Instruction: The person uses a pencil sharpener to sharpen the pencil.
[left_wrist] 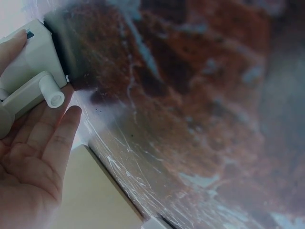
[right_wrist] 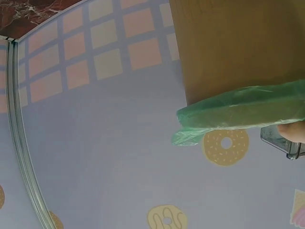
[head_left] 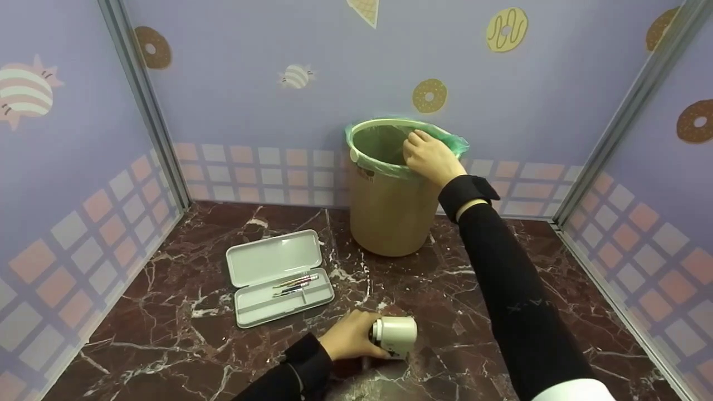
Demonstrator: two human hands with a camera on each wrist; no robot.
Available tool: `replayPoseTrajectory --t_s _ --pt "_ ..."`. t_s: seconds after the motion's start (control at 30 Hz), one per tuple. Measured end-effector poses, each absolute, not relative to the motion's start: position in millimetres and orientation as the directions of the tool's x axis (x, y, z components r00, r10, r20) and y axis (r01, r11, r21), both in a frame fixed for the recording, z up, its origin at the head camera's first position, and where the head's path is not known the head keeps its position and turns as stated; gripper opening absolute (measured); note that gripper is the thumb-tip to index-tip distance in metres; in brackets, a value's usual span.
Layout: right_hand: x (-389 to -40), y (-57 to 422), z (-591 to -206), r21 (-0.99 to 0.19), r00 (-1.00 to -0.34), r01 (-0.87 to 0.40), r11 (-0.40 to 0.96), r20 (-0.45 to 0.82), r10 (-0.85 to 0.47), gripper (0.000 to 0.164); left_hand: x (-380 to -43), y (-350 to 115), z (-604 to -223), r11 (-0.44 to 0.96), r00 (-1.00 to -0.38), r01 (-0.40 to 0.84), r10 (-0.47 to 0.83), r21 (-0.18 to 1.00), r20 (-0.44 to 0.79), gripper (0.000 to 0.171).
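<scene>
My left hand (head_left: pixel 351 335) holds a white pencil sharpener (head_left: pixel 399 333) low over the marble-patterned surface. In the left wrist view the sharpener (left_wrist: pixel 35 57) shows its crank handle (left_wrist: pixel 51 90), with the thumb on one side and the fingers behind. My right hand (head_left: pixel 430 157) is at the mouth of the beige trash bin (head_left: pixel 390 217), over its right rim. Fingers of that hand pinch a small clear tray (right_wrist: pixel 279 138), seen at the edge of the right wrist view. In the head view, the hand hides this tray.
A green liner bag (right_wrist: pixel 243 107) folds over the bin's rim. Left of the bin lies an open pencil case (head_left: pixel 273 259) with several pencils (head_left: pixel 295 285) in it. Patterned walls (head_left: pixel 234 100) enclose the back and both sides of the marble-patterned surface (head_left: pixel 184 334).
</scene>
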State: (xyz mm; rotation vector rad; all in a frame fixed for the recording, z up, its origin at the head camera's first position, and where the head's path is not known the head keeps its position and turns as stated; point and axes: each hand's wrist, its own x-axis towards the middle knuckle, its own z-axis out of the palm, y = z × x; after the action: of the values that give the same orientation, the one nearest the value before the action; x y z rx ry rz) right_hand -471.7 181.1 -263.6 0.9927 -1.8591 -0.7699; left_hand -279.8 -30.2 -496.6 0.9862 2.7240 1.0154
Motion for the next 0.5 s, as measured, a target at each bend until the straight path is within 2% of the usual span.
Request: replayPoseTrajectory --t_s 0.2,0.5 --pt "-472.5 181.9 -264.6 0.805 -0.275 -0.328 0.495 0.42 -0.865 0.016 -279.2 -29.8 -496.2 0.588 -0.797 0.543 0.585 0.6 0.148 0.048" --pt "-472.2 185.0 -262.8 0.79 -0.294 -0.341 0.51 0.426 -0.856 0.016 -279.8 -29.0 -496.3 0.588 -0.801 0.527 0.586 0.614 0.126 0.05"
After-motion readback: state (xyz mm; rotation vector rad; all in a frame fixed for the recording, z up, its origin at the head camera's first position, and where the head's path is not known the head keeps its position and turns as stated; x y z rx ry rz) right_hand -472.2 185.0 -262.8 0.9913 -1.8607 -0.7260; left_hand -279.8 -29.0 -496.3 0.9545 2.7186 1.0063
